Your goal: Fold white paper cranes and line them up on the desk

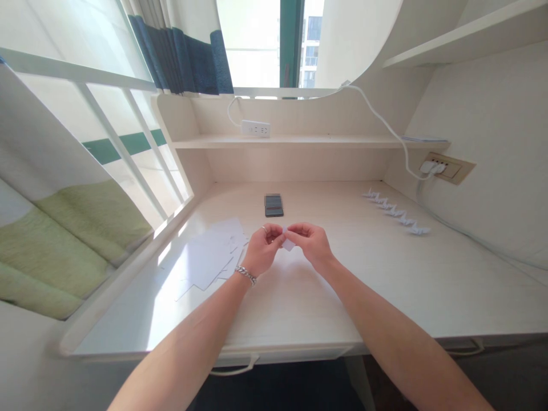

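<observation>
Both my hands meet over the middle of the white desk (385, 285). My left hand (262, 251), with a ring and a chain bracelet, pinches one side of a small folded piece of white paper (287, 243). My right hand (311, 242) pinches its other side. The paper is held just above the desk between the fingertips, partly hidden by them. A loose pile of white paper sheets (212, 257) lies on the desk just left of my left hand.
A dark phone (273, 205) lies flat beyond my hands. A row of several small folded paper figures (396, 212) runs along the right rear. A power strip (256, 128) sits on the shelf; a white cable leads to a wall socket (445, 167).
</observation>
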Motion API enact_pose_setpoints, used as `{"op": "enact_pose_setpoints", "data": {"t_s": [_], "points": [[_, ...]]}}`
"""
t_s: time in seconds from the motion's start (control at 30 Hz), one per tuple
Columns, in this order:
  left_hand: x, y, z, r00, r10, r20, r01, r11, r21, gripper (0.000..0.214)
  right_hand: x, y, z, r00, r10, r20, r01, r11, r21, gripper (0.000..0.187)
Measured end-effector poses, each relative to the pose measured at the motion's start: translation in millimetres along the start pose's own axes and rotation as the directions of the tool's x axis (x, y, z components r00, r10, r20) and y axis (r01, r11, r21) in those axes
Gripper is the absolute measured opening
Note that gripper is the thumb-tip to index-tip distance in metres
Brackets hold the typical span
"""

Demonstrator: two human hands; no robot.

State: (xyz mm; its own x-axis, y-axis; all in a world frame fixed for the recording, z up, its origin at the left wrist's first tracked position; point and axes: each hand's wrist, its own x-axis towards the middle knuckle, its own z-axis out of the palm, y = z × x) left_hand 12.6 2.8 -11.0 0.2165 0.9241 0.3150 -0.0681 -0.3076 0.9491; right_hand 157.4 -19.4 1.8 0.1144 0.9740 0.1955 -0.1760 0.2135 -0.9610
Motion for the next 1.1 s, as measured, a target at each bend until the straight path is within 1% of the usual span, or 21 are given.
{"op": "enact_pose_setpoints", "data": {"t_s": [0.17, 0.5, 1.1], "points": [[0.4, -1.7, -1.5, 1.0, 0.009, 0.024, -0.008, 1.0, -0.008, 0.022, -1.2, -1.0, 0.5, 1.0, 0.018, -0.025, -0.017, 0.999, 0.041, 0.022], [-0.4, 0.3, -1.2, 0.999, 0.012, 0.032, -0.012, 1.0, 0.002, 0.024, -2.9, -3.8, 2.4, 0.997, 0.077, -0.019, -0.074, 0.989, 0.124, 0.023], [-1.1, -0.6, -1.6, 0.999, 0.028, 0.042, -0.031, 0.998, 0.062, 0.025, -2.8, -5.4, 2.0, 0.989, 0.139, -0.052, -0.132, 0.984, 0.117, 0.027]]}}
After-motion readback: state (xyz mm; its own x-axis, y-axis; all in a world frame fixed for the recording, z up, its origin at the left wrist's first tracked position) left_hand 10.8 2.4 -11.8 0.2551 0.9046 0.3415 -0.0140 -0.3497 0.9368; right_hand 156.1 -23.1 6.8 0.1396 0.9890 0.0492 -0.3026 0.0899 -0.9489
